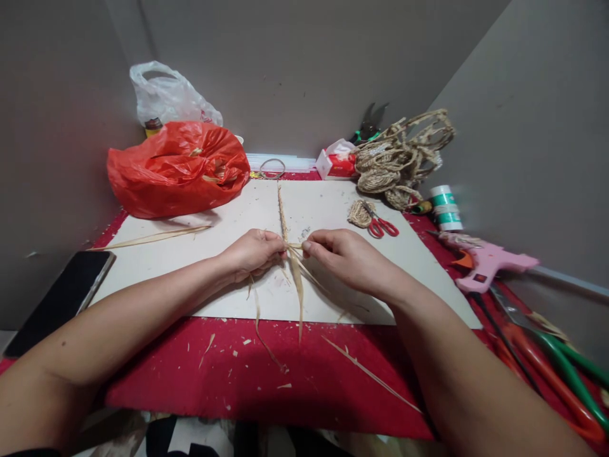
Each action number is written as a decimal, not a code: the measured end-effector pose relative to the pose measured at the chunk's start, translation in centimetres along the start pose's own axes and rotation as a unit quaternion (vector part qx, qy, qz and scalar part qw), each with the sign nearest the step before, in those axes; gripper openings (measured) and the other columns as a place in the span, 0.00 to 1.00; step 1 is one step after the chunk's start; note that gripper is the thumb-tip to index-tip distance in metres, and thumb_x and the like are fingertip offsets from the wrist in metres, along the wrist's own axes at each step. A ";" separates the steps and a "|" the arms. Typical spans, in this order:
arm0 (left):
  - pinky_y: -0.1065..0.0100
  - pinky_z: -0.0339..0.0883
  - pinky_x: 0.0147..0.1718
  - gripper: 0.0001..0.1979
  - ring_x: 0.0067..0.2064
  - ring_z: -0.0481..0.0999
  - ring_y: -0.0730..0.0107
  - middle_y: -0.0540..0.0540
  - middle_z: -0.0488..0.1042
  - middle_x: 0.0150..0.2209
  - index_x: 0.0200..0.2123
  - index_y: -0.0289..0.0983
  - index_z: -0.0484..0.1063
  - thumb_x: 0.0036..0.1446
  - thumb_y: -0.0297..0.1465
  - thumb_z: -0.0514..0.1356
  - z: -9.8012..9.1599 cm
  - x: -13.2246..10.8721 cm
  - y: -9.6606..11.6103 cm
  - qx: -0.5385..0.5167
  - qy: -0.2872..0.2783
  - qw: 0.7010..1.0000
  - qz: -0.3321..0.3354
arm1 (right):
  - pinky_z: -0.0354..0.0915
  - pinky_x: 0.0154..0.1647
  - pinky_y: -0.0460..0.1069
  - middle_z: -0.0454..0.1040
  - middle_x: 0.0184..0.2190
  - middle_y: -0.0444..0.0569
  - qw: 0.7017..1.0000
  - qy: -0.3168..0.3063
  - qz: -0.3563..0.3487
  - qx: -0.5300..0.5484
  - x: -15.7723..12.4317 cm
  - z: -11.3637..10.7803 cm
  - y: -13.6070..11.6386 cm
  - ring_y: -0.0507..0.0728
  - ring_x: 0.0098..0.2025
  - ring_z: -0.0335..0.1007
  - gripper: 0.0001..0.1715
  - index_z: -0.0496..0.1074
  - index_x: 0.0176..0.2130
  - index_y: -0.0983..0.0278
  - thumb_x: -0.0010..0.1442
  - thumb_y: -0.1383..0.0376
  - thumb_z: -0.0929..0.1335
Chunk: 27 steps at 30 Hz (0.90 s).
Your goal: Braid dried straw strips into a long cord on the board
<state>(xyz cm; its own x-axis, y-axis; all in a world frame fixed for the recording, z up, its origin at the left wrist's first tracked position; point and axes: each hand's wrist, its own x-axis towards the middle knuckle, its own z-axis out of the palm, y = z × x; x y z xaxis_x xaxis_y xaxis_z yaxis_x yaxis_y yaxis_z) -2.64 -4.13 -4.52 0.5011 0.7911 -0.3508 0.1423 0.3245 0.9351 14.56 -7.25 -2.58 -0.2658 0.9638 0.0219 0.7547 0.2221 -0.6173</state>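
Note:
A thin straw braid (pixel 281 212) runs away from me over the white board (pixel 228 295). Its near end splits into loose dry strands (pixel 297 285) that trail toward the board's front edge. My left hand (pixel 257 252) pinches the strands at the left of the split, thumb against fingers. From the right, my right hand (pixel 335 254) is closed on another strand, pulled out sideways from the braid. The fingertips of both hands are a short gap apart. Beyond my right hand lie red-handled scissors (pixel 380 225), partly over a small coiled woven piece (pixel 360 214).
A red plastic bag (pixel 176 171) and a white bag (pixel 166 95) stand at the back left. A phone (pixel 61 298) lies left. Woven straw pieces (pixel 399 158), a tissue pack (pixel 339 160), a thread spool (pixel 446 208) and a pink glue gun (pixel 495 260) line the right. Scraps litter the red cloth (pixel 228 381).

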 end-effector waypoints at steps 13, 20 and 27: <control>0.72 0.32 0.15 0.15 0.12 0.44 0.85 0.58 0.47 0.11 0.17 0.37 0.60 0.52 0.33 0.58 -0.4 -0.2 -0.4 -0.069 -0.029 0.997 0.008 | 0.55 0.31 0.47 0.71 0.26 0.50 0.999 -0.026 -0.020 -0.010 -0.7 3.2 -1.6 0.54 0.27 0.62 0.14 0.66 0.28 0.64 0.61 0.64 0.57; 0.72 0.33 0.16 0.10 0.12 0.44 0.85 0.57 0.49 0.10 0.19 0.35 0.67 0.51 0.28 0.59 -0.2 -0.4 -0.5 -0.051 -0.026 0.998 0.011 | 0.51 0.25 0.46 0.67 0.21 0.46 0.976 -0.198 -0.085 -0.028 -2.6 2.2 -3.2 0.50 0.22 0.56 0.14 0.64 0.24 0.64 0.60 0.65 0.61; 0.72 0.30 0.15 0.08 0.12 0.42 0.85 0.57 0.48 0.10 0.20 0.36 0.67 0.51 0.27 0.58 -0.6 -0.3 -0.4 -0.084 -0.053 0.995 -0.006 | 0.52 0.21 0.45 0.60 0.13 0.42 0.981 0.060 0.051 0.175 -1.3 -0.5 -1.3 0.48 0.17 0.53 0.24 0.60 0.18 0.64 0.60 0.54 0.61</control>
<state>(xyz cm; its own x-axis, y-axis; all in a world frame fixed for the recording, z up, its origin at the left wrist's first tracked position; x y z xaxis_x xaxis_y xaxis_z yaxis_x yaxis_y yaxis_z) -3.38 -4.24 -4.81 0.5894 0.7300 -0.3460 0.0089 0.4224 0.9064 14.22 -8.76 -1.38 -0.1108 0.9935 0.0249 0.5157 0.0789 -0.8531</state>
